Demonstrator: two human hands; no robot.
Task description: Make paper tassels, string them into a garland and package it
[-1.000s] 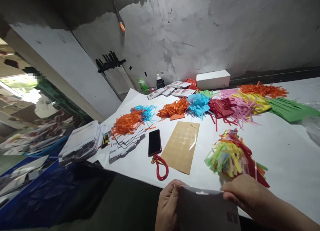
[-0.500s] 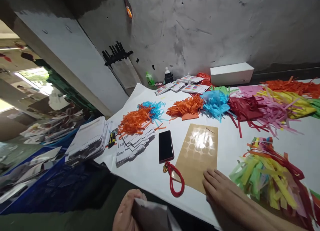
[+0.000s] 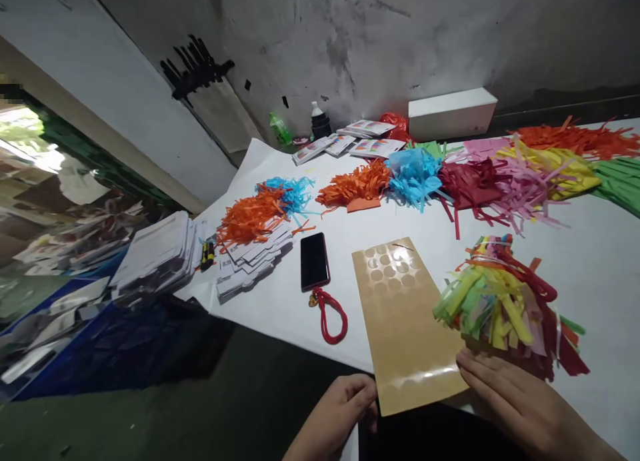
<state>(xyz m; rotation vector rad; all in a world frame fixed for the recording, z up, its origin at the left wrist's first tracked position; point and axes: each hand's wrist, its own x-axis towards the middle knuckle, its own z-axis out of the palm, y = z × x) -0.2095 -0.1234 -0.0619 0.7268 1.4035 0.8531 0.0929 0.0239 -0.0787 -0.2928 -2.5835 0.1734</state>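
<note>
My right hand (image 3: pixel 520 408) lies flat on the white table (image 3: pixel 590 261), fingers (image 3: pixel 483 374) stretched and slightly apart, the tips resting on the near right corner of the brown sticker sheet (image 3: pixel 405 321). My left hand (image 3: pixel 337 414) sits below the table's near edge, fingers loosely curled and just short of the sheet's overhanging corner; I cannot tell whether it holds anything.

The sheet runs from the middle of the table toward me, and its near end juts out past the table's edge over the dark floor. To its left there is a strip of bare white surface, then the black phone (image 3: pixel 315 261) with its red cord loop (image 3: pixel 330 318) lying near the edge. Further left, stacks of white cards (image 3: pixel 253 261) and a taller pile (image 3: pixel 155 254) crowd the corner. Just right of the sheet, touching or nearly so, is a bundle of mixed coloured paper strips (image 3: pixel 500 298), close by my right fingers. Beyond that the table is open out to the right.

The sheet is tan and glossy, with rows of round clear stickers showing at its far end, where light glints off them.
</note>
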